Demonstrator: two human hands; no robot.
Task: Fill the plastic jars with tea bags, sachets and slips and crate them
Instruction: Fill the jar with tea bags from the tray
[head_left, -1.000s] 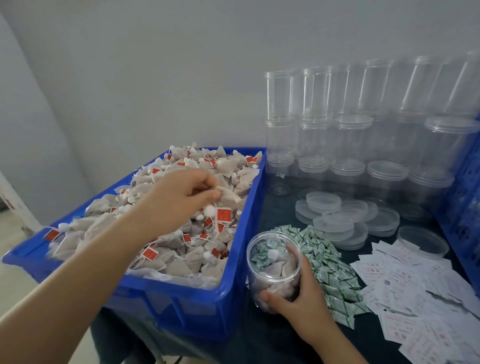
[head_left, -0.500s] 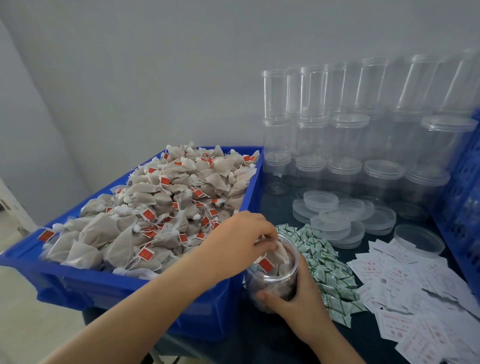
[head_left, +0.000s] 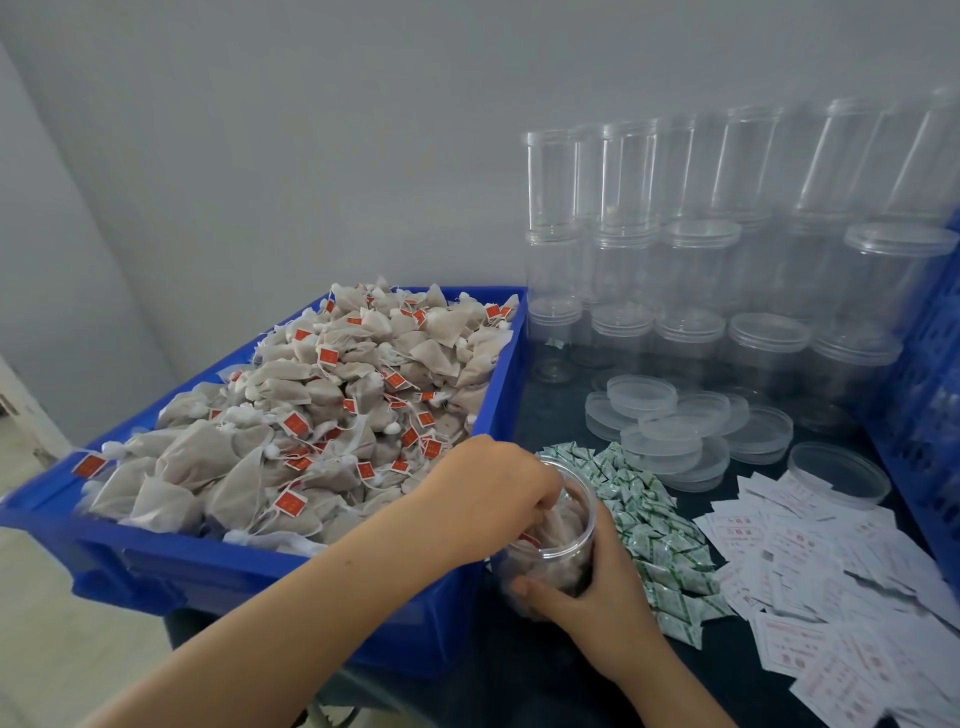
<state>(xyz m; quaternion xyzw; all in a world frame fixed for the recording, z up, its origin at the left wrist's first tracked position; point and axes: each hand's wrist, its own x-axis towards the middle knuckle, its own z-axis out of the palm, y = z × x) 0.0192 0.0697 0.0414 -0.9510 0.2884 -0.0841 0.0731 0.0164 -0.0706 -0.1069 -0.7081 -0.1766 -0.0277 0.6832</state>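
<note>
The jar (head_left: 558, 540) is gripped at the tabletop (head_left: 545, 670) edge by the right hand (head_left: 597, 597); tea bags (head_left: 561, 519) are pressed in by the left hand (head_left: 493, 493), fingers curled inside; tipping or spillage is risked if overstuffed

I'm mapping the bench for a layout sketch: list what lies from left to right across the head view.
blue bin of tea bags → jar gripped by the right hand, left hand reaching into it → green sachets → white slips → blue crate

Left hand (head_left: 498, 499) fingers curled downward, right hand (head_left: 597, 597) in a wrapping grip
</note>
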